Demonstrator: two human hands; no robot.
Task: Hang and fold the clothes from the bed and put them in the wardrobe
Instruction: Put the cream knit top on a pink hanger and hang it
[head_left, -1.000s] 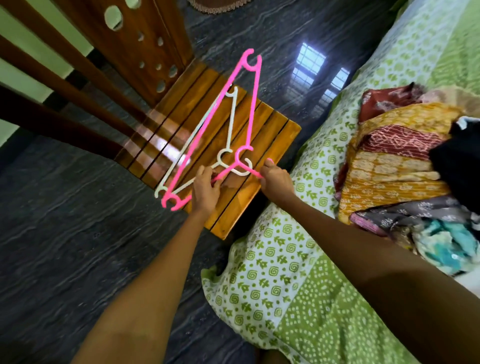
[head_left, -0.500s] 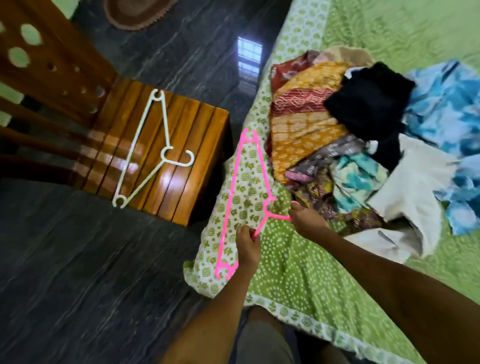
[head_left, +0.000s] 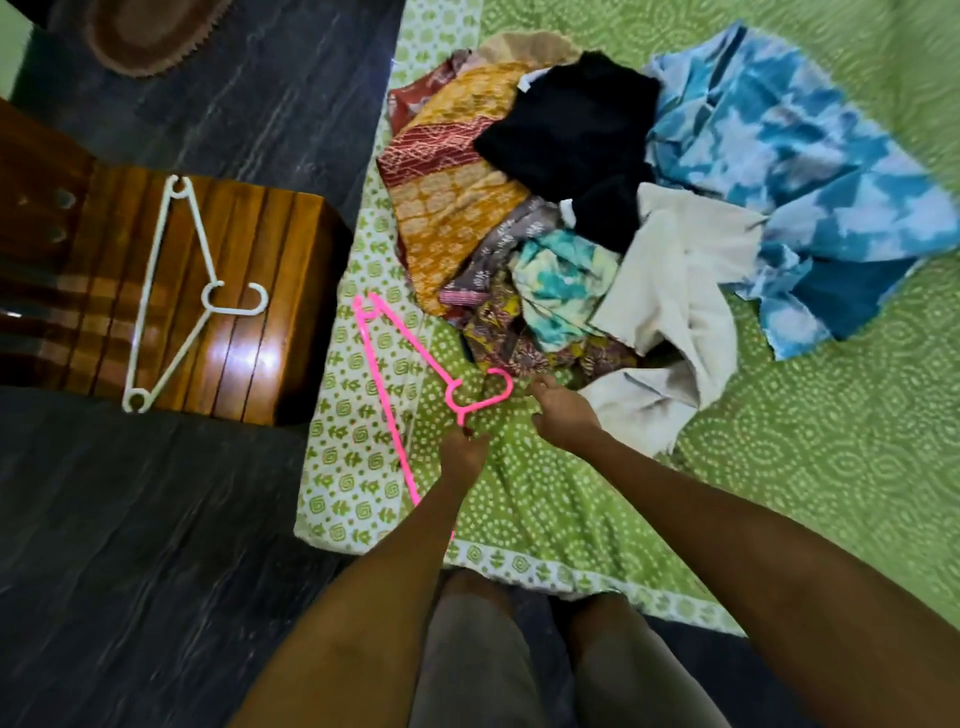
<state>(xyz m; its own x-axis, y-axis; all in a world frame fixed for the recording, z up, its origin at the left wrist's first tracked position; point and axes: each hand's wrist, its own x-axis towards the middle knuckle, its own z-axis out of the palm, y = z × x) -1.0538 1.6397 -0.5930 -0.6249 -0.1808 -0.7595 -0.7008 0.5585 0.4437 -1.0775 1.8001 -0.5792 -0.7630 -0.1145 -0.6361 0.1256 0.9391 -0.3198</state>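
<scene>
Hanger fetched: left hand (head_left: 464, 456) pinches the pink hanger (head_left: 395, 382) beside the clothes pile (head_left: 571, 208), right hand (head_left: 563, 413) loosely curled and empty, so picking a garment looks next.

bare bedspread (head_left: 597, 499) near | clothes pile (head_left: 597, 218) blocks beyond

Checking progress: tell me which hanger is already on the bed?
The pink hanger, touched by the left hand; the white hanger lies on the wooden chair.
</scene>
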